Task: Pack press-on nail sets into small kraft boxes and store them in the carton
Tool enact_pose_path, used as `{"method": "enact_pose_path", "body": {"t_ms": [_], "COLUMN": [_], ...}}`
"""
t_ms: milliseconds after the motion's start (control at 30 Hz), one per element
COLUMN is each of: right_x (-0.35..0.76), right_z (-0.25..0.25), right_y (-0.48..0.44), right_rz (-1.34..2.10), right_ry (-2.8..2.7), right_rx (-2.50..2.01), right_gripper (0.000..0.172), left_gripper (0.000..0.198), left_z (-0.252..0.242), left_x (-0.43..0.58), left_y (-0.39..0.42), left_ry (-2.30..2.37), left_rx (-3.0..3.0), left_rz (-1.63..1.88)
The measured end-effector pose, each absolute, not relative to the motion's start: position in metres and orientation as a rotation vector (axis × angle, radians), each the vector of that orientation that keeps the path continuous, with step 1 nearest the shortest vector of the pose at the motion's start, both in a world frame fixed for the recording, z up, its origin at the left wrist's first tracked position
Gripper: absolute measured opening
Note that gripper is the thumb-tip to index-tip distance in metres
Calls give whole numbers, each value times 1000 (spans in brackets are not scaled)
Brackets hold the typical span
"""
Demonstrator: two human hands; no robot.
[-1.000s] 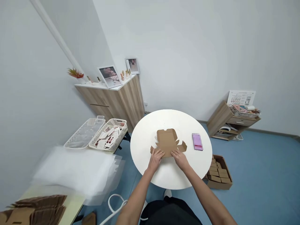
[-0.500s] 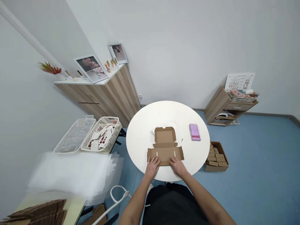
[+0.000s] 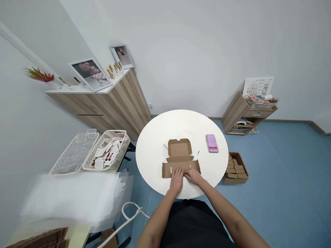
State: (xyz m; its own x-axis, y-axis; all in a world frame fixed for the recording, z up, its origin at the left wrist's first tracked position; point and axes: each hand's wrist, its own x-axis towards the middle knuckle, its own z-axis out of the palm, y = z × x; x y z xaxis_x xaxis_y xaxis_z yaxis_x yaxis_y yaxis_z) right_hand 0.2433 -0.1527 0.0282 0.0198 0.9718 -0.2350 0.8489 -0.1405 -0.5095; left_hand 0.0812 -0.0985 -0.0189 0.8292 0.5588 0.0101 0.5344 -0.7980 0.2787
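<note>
Left hand point(image 3: 177, 181): open, fingers spread and pressing down on the near panel of the cardboard box, not gripping it.

Right hand point(image 3: 193, 176): open and laid flat just beside the left hand, fingertips on the same panel.

Cardboard box point(image 3: 179, 150): unfolded and lying flat near the table's front edge, its long axis pointing straight away from the person, with the notched flap at the far end.

Table point(image 3: 152, 155): round and white, carrying the box and a pink packet point(image 3: 212, 143) to its right, its print blurred.

Floor: an open carton point(image 3: 230, 181) of stacked flat boxes sits just beyond the table's right edge.

Left side: two white baskets point(image 3: 106, 150) sit on a bench.

Far wall: a wooden cabinet point(image 3: 111, 110) displays framed photos point(image 3: 89, 74).
</note>
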Motion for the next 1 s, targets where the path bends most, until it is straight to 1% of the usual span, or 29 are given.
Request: {"method": "enact_pose_path", "body": {"t_ms": [67, 133, 233, 333, 400, 567, 767, 900, 967, 1000], "right_x": [255, 272, 297, 311, 312, 303, 298, 295, 292, 291], "right_z": [30, 32, 35, 33, 29, 22, 22, 25, 26, 27], "right_y": [-148, -139, -118, -93, -79, -64, -76, -88, -92, -94], "right_rz": [766, 646, 515, 622, 722, 784, 819, 800, 796, 792], "right_ry": [-1690, -1434, -1175, -1053, -1006, -987, -997, -1029, -1034, -1035], "right_rx": [-2134, -2234, -2292, -2325, -2346, -2354, -2313, -2290, -2280, -2279], "right_gripper": [24, 28, 25, 33, 35, 28, 23, 21, 21, 22], "left_gripper": [50, 50, 49, 48, 49, 52, 46, 38, 42, 48], "left_z": [-19, -19, -19, -25, -30, -33, -16, -1, 4, 7], "left_x": [82, 83, 83, 82, 81, 80, 83, 85, 87, 87], "left_y": [-98, -97, -96, -99, -100, -102, -95, -87, -81, -78], "left_ry": [843, 842, 864, 870, 863, 878, 822, 734, 733, 758], "left_rx": [2746, 2746, 2739, 2737, 2734, 2708, 2733, 2822, 2855, 2864], "left_rz": [117, 112, 134, 171, 195, 198, 181, 202, 193, 184]}}
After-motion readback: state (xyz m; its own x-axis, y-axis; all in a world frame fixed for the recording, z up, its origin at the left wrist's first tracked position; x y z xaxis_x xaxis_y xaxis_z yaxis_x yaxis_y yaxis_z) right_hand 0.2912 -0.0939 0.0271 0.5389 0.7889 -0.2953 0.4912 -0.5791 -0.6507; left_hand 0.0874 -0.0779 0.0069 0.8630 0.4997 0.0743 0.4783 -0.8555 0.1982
